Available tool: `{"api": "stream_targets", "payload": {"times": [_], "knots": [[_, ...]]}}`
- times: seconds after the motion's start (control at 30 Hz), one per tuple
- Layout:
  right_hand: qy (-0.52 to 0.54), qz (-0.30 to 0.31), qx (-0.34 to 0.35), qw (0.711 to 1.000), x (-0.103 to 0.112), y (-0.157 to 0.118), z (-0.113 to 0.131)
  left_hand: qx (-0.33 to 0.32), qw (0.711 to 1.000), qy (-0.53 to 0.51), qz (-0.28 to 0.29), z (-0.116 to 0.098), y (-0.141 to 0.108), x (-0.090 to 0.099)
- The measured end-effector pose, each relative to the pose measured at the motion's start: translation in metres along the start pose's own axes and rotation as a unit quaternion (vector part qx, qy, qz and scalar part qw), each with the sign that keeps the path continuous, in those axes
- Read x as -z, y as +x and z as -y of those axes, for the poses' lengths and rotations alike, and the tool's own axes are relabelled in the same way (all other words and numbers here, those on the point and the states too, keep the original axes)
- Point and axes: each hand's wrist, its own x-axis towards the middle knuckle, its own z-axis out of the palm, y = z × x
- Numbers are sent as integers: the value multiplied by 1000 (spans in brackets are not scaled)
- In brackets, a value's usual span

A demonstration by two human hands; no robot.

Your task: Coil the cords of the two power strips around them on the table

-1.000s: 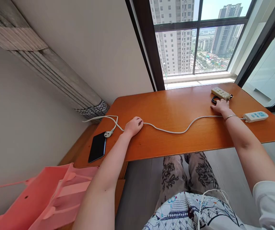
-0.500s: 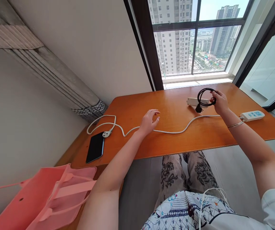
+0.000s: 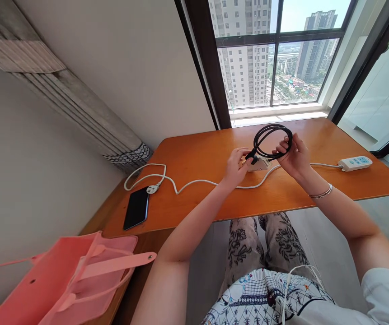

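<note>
A coiled black cable (image 3: 271, 127) hangs between my two hands above the wooden table (image 3: 194, 208). My right hand (image 3: 294, 157) grips the right side of the coil. At the coil's lower left, the fingers of my left hand (image 3: 237, 168) close on the black plug (image 3: 254, 158). Just below the plug is a whitish block (image 3: 259, 166), partly hidden behind the coil and fingers; whether it touches them I cannot tell. A white cord (image 3: 197, 181) runs across the table to a white power strip (image 3: 355, 163) at the right.
A black phone (image 3: 136, 208) lies at the table's left edge, the white cord's plug (image 3: 152, 189) at its upper corner. An open pink bag (image 3: 89, 275) sits at the lower left. Behind the table are a window and a grey curtain (image 3: 89, 108).
My left hand has moved right and taken hold of the black plug. My right hand has shifted left with the coil, and the whitish block now shows further left.
</note>
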Motion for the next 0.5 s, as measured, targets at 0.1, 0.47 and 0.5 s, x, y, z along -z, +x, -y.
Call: {"api": "stream_targets", "payload": {"times": [0.1,0.47,0.5], "knots": [[14,18,-37,999,-2,-9,-5,29,999,-22,-31,8,5,1],[-108,-13,-14,994,7,-15,-44,197,908,-370,17,-8,-10,-14],[-117,-18,-10,993,8,-14,-45,208,895,-393,27,-11,-11,-13]]}}
